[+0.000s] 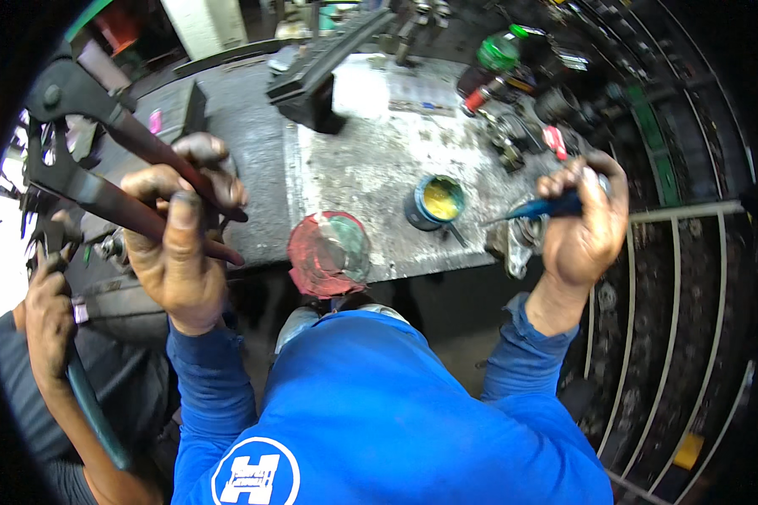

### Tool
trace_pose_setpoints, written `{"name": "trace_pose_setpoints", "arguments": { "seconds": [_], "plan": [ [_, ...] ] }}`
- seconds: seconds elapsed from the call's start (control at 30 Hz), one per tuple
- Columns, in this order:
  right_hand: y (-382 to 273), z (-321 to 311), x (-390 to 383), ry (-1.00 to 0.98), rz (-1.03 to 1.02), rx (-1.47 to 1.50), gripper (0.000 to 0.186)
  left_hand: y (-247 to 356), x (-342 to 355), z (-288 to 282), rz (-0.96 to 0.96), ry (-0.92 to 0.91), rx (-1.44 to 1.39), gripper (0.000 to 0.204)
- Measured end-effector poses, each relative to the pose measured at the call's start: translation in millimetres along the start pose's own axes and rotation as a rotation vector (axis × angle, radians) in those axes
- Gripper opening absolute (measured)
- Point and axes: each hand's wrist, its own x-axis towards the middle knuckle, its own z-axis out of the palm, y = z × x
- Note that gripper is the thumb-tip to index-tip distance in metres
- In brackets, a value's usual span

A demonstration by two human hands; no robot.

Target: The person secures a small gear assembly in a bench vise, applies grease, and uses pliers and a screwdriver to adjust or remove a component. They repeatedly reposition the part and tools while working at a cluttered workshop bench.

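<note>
The left hand clamps both pliers handles together, jaws far-left, while the right hand fists a blue tool pointing toward the grease tin.

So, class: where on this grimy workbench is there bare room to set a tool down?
Bare patch: mid-bench, between black metal block, yellow-filled round tin and red-smeared round lid. Crowded: far right corner, around the green-capped bottle.
</note>
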Motion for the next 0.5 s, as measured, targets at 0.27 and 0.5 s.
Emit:
{"name": "trace_pose_setpoints", "arguments": {
  "seconds": [0.27, 0.5],
  "plan": [
    [-69.1, -171.3, -39.6, 0.458, -0.07, -0.518, 0.018, -90.1, -87.1, 13.8, -0.403, -0.461, 1.077, 0.021],
    [18.8, -371.3, -4.3, 0.936, 0.018, -0.146, 0.029, -166.3, -124.6, 56.9, -0.46, -0.388, 1.504, 0.025]
  ]
}}
